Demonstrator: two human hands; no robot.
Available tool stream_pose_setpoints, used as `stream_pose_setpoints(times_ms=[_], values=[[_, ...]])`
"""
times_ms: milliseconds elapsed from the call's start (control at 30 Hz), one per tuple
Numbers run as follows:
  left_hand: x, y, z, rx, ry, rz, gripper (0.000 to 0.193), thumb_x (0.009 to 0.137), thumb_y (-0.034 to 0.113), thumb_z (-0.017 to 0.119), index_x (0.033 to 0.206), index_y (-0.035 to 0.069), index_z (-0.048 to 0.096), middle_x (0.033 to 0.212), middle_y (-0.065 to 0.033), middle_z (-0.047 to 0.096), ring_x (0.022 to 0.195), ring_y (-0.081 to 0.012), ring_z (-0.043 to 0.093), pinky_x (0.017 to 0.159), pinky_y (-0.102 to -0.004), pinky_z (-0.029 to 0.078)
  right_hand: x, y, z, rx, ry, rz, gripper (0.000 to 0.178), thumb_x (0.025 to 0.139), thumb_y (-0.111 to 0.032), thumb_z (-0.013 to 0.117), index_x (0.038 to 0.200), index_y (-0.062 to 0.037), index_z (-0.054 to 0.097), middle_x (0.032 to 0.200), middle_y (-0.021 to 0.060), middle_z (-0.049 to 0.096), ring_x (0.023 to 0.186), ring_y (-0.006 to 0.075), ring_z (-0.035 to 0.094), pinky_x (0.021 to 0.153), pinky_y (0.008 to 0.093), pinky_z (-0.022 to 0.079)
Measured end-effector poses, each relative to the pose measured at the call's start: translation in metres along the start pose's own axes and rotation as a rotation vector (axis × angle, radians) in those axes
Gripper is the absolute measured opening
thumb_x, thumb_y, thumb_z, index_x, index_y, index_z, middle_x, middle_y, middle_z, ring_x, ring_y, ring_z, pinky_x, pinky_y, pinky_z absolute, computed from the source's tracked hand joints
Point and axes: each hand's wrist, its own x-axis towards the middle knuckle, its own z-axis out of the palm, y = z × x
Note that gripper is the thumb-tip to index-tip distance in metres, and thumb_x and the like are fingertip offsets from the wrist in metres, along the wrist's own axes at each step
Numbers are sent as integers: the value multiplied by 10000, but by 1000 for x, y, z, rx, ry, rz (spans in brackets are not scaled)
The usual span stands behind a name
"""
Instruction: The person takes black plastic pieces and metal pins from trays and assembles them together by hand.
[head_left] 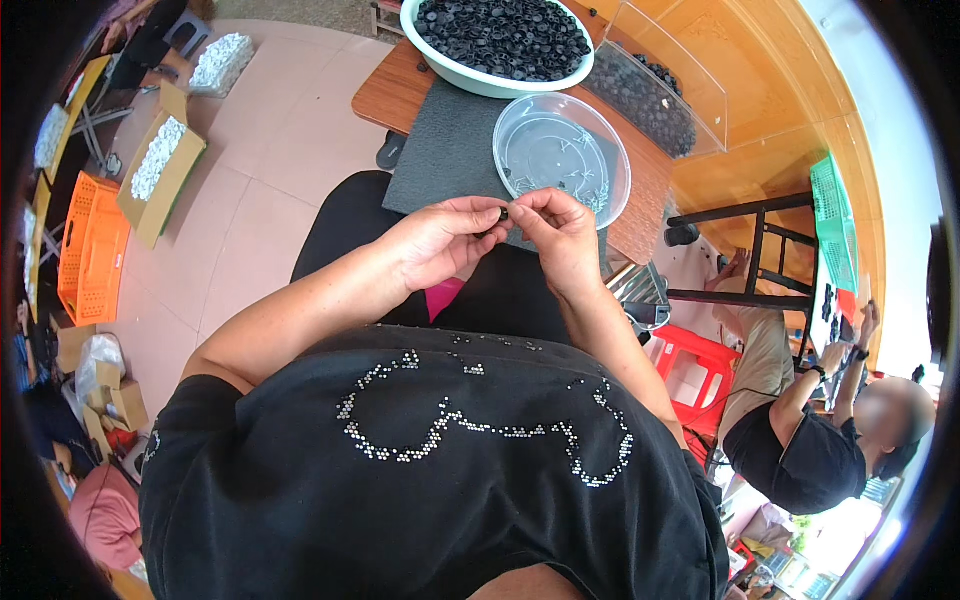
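My left hand (pixel 440 240) pinches a small black part (pixel 503 214) between thumb and fingers, above my lap. It resembles the black ring-like pieces (pixel 500 35) heaped in the pale basin (pixel 440 68), but my fingers cover most of it. My right hand (pixel 562 240) meets it there, thumb and forefinger pressed together at the part's edge. Whatever those fingertips grip is too small to make out. Just beyond my hands, a clear round tub (pixel 498 135) contains thin, pale, small pieces (pixel 585 185). Under the tub lies a dark grey mat (pixel 430 150).
The brown table (pixel 385 90) also bears a transparent bin (pixel 690 85) of black pieces at right. A black-framed stand (pixel 740 298) and a red plastic stool (pixel 690 375) are to my right, near a seated person (pixel 800 450). Cartons (pixel 150 205) and an orange crate (pixel 90 250) stand at left.
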Motion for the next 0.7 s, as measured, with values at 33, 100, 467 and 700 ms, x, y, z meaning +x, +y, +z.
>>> stream_pose_setpoints(times_ms=[33,100,467,700], values=[[0,-1,0,0,0,1,231,886,93,553,1098,2,539,1012,-57,598,925,-114,576,821,-211,486,-1,1,0,0,0,0,31,823,-21,622,853,-13,627,769,26,632,674,74,566,588,194,425],[1,-3,-1,52,36,5,225,892,112,551,1091,5,543,1004,-43,600,911,-102,572,807,-203,480,-3,3,2,-249,71,-138,27,779,22,642,779,16,616,768,57,619,675,115,599,609,239,475],[-7,-7,-2,-37,-3,4,182,895,130,554,1040,21,571,937,-41,609,840,-101,570,760,-204,471,-9,6,8,-534,86,-515,140,718,26,684,850,-20,687,748,86,602,670,166,586,571,262,454],[-5,-7,-7,-95,-60,49,188,914,156,519,1043,26,564,1011,-58,598,934,-131,558,834,-246,455,-10,7,13,-405,111,-471,194,730,37,670,917,-15,667,786,81,609,676,137,579,587,241,464]])
